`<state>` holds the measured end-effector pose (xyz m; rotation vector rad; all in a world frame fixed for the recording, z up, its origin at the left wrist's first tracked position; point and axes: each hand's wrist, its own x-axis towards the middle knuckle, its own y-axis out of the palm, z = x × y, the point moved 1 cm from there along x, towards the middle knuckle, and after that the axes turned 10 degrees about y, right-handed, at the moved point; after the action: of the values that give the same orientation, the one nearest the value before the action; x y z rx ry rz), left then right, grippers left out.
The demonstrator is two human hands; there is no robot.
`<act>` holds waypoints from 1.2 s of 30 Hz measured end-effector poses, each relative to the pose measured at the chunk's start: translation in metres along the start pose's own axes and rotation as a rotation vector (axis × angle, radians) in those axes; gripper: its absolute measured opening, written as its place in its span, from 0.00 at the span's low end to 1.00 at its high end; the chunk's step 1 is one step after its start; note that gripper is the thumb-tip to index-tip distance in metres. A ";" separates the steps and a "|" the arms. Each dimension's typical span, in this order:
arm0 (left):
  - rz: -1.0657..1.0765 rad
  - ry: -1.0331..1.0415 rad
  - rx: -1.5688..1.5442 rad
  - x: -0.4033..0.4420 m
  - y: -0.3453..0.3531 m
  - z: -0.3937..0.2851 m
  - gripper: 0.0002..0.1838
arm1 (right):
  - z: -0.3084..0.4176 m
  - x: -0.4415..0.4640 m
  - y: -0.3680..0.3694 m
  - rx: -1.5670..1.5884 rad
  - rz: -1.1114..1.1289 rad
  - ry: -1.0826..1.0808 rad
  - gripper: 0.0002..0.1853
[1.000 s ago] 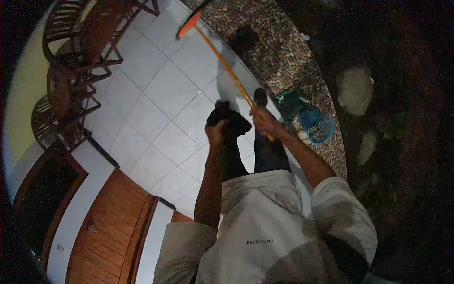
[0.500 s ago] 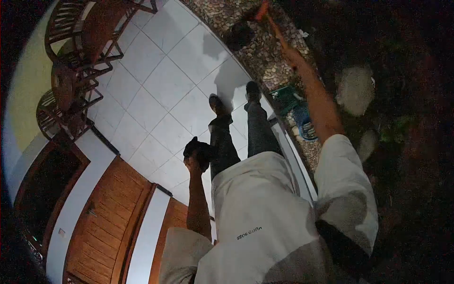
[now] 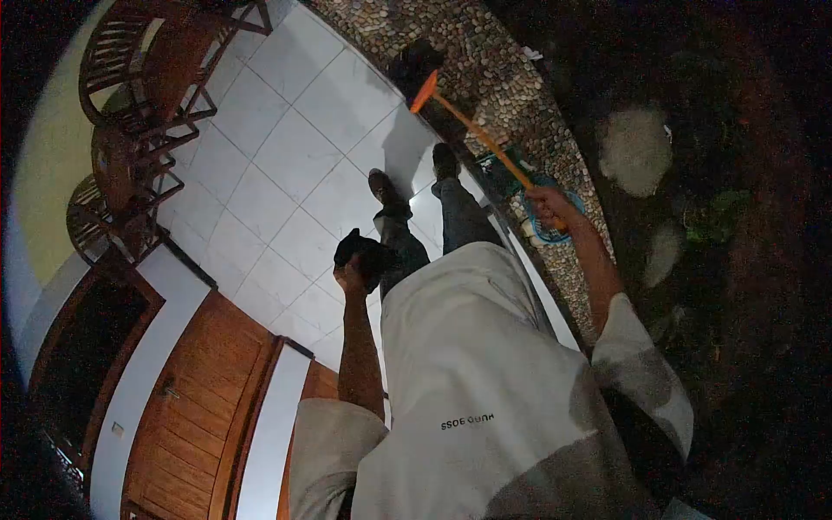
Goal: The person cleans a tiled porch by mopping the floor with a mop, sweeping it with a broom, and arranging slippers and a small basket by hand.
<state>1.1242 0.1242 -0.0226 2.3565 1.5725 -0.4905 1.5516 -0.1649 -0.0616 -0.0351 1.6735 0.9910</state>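
Note:
My left hand (image 3: 349, 276) is closed around a dark bundle (image 3: 366, 256), perhaps crumpled cloth, held beside my left thigh. Its exact kind is too dark to make out. Out to the right, my right hand (image 3: 555, 210) grips an orange tool (image 3: 485, 137) with a long thin handle and a short crosswise head, like a brush or scraper. The head points forward and left, over the edge between tiles and pebbles. Below my right hand a blue basket (image 3: 579, 201) shows in part, with a green container (image 3: 504, 173) near it.
Pale tiles (image 3: 277, 165) lie under my feet, bordered by a pebble strip (image 3: 520, 95) on the right. A dark object (image 3: 416, 62) rests on the strip's edge. Wooden chairs (image 3: 108, 52) and a wooden table (image 3: 178, 61) stand left, above a wooden door (image 3: 195, 390). Dark ground lies beyond the pebbles.
My right arm has drawn back and bent, bringing the orange tool closer and swinging its head left toward the tiles. My left hand keeps its hold on the dark bundle.

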 end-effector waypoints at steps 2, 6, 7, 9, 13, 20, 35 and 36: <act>0.047 0.061 0.321 -0.004 0.001 -0.012 0.19 | 0.008 0.004 -0.018 -0.120 -0.339 -0.054 0.17; -0.062 -0.117 -0.043 -0.016 -0.005 0.003 0.20 | 0.057 0.010 -0.066 -0.842 0.193 -0.949 0.13; -0.093 -0.136 -0.069 -0.019 -0.011 0.006 0.20 | 0.068 0.012 -0.065 -0.830 -0.494 -0.427 0.14; 0.057 0.156 0.373 -0.022 -0.016 0.003 0.16 | 0.071 0.009 -0.045 -0.720 -1.134 0.141 0.15; -0.177 -0.192 -0.181 -0.052 -0.020 0.011 0.18 | -0.013 0.009 -0.036 -0.100 -0.900 -0.259 0.16; -0.206 -0.266 -0.367 -0.065 -0.042 0.029 0.18 | -0.036 -0.003 -0.042 -0.027 -0.412 0.072 0.16; -0.103 -0.159 -0.173 -0.063 -0.043 0.022 0.18 | -0.056 -0.020 -0.018 0.333 -0.688 -0.550 0.16; -0.186 -0.214 -0.193 -0.061 -0.033 0.015 0.17 | -0.062 -0.020 -0.021 0.411 -0.628 -0.598 0.17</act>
<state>1.0698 0.0795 -0.0113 1.9584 1.6635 -0.5810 1.5206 -0.2255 -0.0572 0.0099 1.1595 0.1420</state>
